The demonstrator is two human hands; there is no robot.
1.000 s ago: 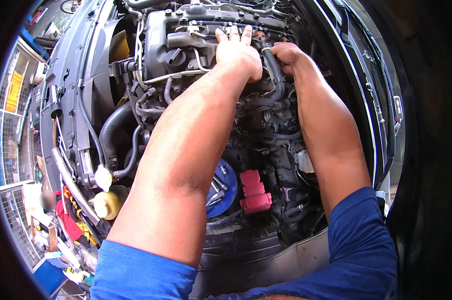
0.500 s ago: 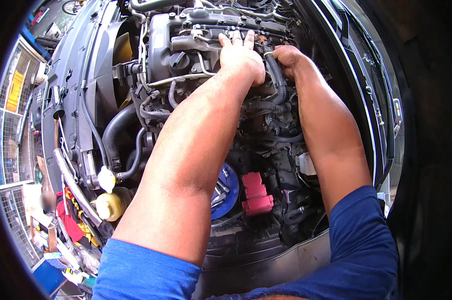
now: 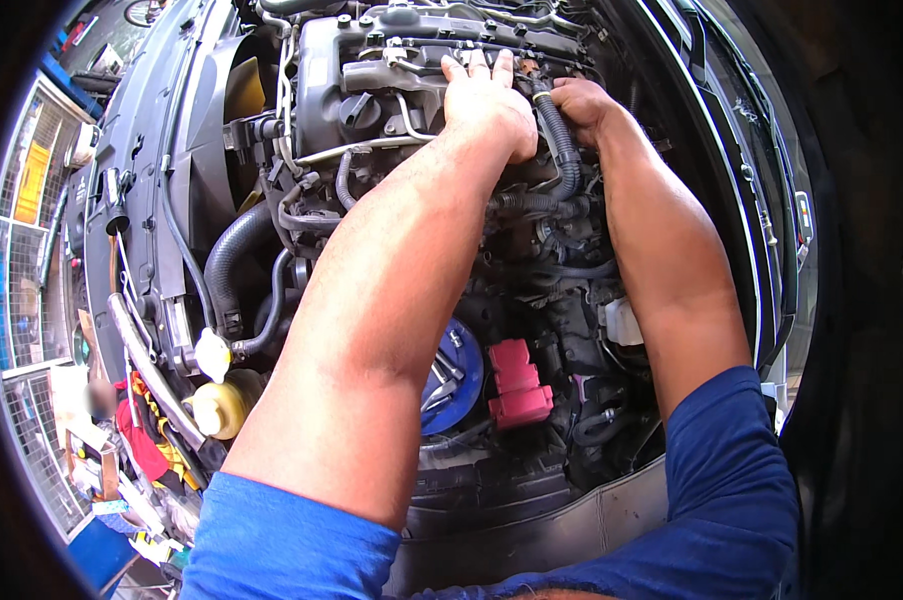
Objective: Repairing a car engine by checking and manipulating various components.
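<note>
Nearest to us, our two blue sleeves (image 3: 302,545) come up from the lower edge, and our bare forearms run forward over the engine bay. Under the left forearm sits a round blue tray (image 3: 459,372) with metal tools lying in it, and just to its right a red cover (image 3: 518,382) stands on the dark parts below. Off to the left, low in the bay, we see a yellow reservoir (image 3: 224,403) with a white cap (image 3: 213,352) close above it, and a thick black hose (image 3: 234,258) curving upward beside them.

Further in, our left hand (image 3: 489,105) lies palm down on top of the engine (image 3: 392,70). Its fingers (image 3: 479,68) are stretched forward and only slightly spread, their tips resting on the grey metal near the engine's upper edge; they press on it rather than pinch anything that we can see.

Just beside it, our right hand (image 3: 584,105) is curled, its fingers bent down behind a ribbed black hose (image 3: 564,150) that runs between the two hands and bends down toward the lower engine. The hand touches this hose at its upper end, but the fingertips are hidden, so we cannot tell whether they grip it or something behind it.
</note>
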